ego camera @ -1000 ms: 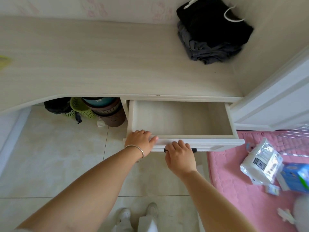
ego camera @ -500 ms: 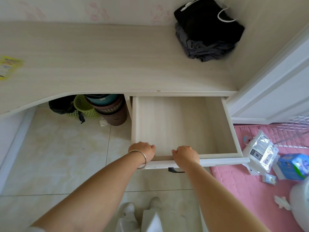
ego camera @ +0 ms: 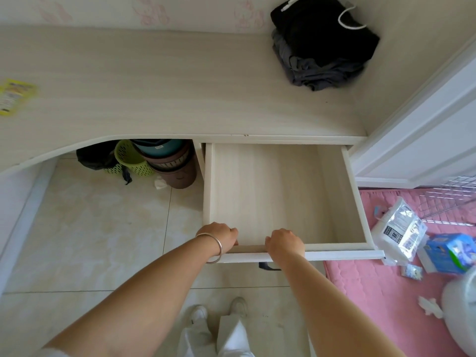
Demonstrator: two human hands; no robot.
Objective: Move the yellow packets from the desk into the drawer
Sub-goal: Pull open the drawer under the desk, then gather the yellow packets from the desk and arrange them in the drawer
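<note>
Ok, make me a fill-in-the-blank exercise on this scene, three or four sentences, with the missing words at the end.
1. Both hands, left hand and right hand, hold the front edge of the ____.
2. The yellow packet lies on the ____ at the far left.
3. The bracelet is on the ____ wrist.
4. The dark clothes lie in the desk's far ____ corner.

Missing words: drawer; desk; left; right

Cream floor tiles, pink mat, white door
</note>
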